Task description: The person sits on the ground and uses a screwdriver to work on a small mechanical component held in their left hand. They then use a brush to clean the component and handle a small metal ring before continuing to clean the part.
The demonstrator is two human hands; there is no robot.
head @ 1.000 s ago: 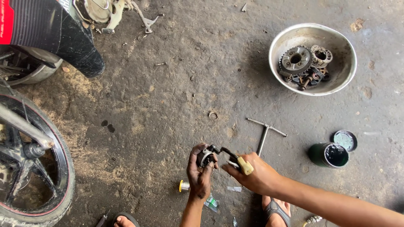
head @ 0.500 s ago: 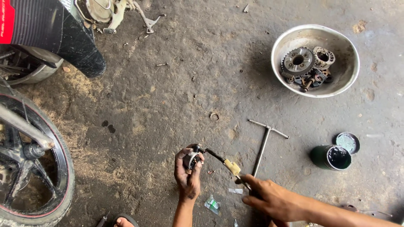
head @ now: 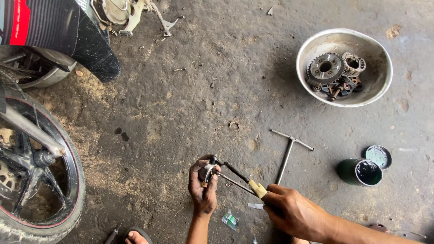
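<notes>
Left hand [head: 203,187]: one, palm up, fingers curled tight around a small round metal part [head: 207,171], held just above the floor.
Right hand [head: 291,210]: one, closed around the yellow handle end of a pair of pliers [head: 242,178].
Pliers: one pair, two dark arms running up and left from the right hand; the tips meet the part in the left hand.
Hands together or apart: apart from each other, joined only by the pliers.
Part: one, grey, disc-like, sitting between thumb and fingers of the left hand; its detail is too small to tell.
Floor [head: 203,90]: rough, oil-stained concrete, carrying everything else.
T-wrench [head: 288,151]: one, lying flat just right of the pliers, its cross bar towards the bowl.
Bowl [head: 377,86]: one, metal, at upper right, well apart from the hands.
Gears [head: 337,72]: two toothed round pieces lie in the bowl, plus a clump of smaller bits I cannot count.
Tin [head: 361,171]: one, dark green, open, right of the T-wrench.
Lid [head: 378,156]: one, lying touching the tin's upper right side.
Ring [head: 234,125]: one, small, alone on the floor above the hands.
Wheel [head: 31,176]: one, black with a red rim line, at the left edge.
Sandalled foot [head: 135,236]: one, at the bottom edge, left of the left arm.
</notes>
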